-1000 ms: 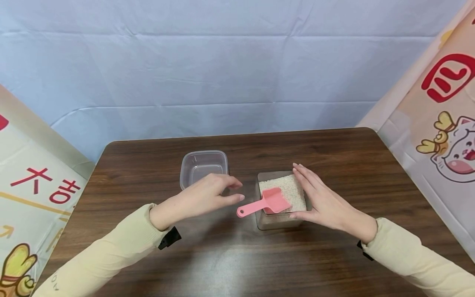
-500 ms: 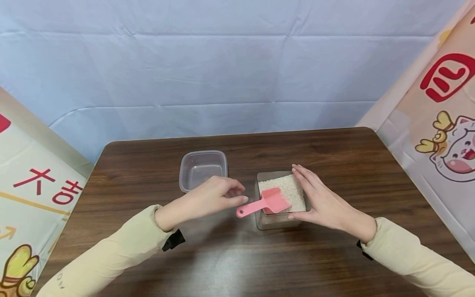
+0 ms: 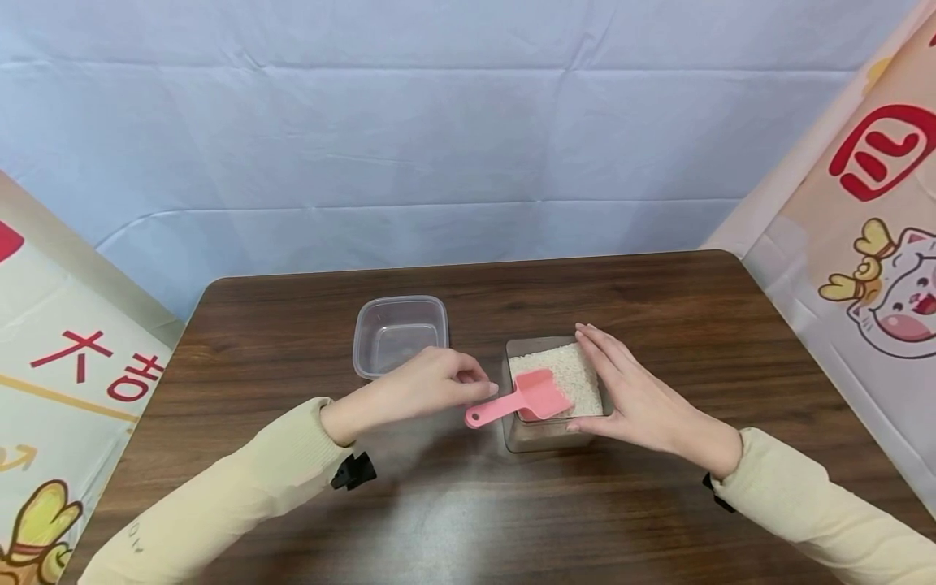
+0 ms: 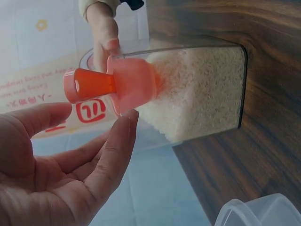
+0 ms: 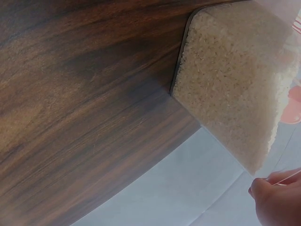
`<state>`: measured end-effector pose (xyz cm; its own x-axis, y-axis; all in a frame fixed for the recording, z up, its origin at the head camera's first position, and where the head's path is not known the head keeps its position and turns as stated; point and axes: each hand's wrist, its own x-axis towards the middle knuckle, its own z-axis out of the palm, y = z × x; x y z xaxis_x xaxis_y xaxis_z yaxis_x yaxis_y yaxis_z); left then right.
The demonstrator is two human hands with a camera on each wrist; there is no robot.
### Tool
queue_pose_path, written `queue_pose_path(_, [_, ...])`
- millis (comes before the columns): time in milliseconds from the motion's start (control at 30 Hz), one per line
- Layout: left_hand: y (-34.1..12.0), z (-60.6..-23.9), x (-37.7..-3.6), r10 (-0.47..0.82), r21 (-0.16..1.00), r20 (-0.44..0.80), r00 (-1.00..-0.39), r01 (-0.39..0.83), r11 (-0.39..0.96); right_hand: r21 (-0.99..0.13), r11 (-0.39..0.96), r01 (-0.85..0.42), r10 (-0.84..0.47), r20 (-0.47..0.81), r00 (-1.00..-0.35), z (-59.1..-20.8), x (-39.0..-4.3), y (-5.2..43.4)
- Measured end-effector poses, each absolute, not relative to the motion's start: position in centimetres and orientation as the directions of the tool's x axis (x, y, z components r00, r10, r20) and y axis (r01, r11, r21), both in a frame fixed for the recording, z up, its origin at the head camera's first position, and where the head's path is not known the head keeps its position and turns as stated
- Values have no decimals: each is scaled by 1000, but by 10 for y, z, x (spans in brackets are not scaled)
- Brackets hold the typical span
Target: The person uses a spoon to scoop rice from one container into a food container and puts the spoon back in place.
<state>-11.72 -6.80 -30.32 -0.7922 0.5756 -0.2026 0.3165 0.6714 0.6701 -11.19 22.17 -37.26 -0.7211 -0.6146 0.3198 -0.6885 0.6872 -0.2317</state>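
L hand point(image 3: 439, 380) open, thumb & fingertips apart, just beside handle of pink scoop point(image 3: 539, 396). Scoop's bowl is in clear box point(image 3: 548, 439) w/ rice point(image 3: 576, 370); handle sticks out past L rim. R hand point(image 3: 636, 398) open, fingers approx. straight, against box's R side. Clear tub point(image 3: 402, 335) on counter point(image 3: 439, 520).

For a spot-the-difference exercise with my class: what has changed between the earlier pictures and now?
The left hand has moved right, closer to the handle of the pink scoop. Nothing has visibly been taken hold of or let go. The right hand stayed at the rice container; scoop, container and clear tub stayed put.
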Motion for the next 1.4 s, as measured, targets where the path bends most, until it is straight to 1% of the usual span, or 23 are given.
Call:
queue_pose_path(100, [-65, -304, -119, 568, 670, -229, -790, 296, 681, -231, 683, -693, -616, 325, -717, -373, -112, 222])
queue_pose_path(767, [-49, -311, -125, 590, 658, -307, -747, 281, 699, -247, 693, -677, -606, 309, -733, -373, -111, 222])
queue_pose_path(900, [-46, -313, -125, 593, 702, -345, -728, 220, 678, -253, 692, -676, -604, 310, -734, -373, -111, 222])
queue_pose_path(1067, [-44, -315, -124, 599, 770, -405, -691, 96, 631, -252, 691, -678, -604, 314, -733, -373, -111, 222])
queue_pose_path(1267, [-42, -316, -124, 619, 795, -431, -657, 49, 605, -255, 702, -665, -598, 296, -745, -372, -111, 222])
queue_pose_path(1400, [-40, -318, -124, 627, 821, -462, -627, -35, 570, -256, 709, -657, -595, 285, -752, -372, -110, 222])
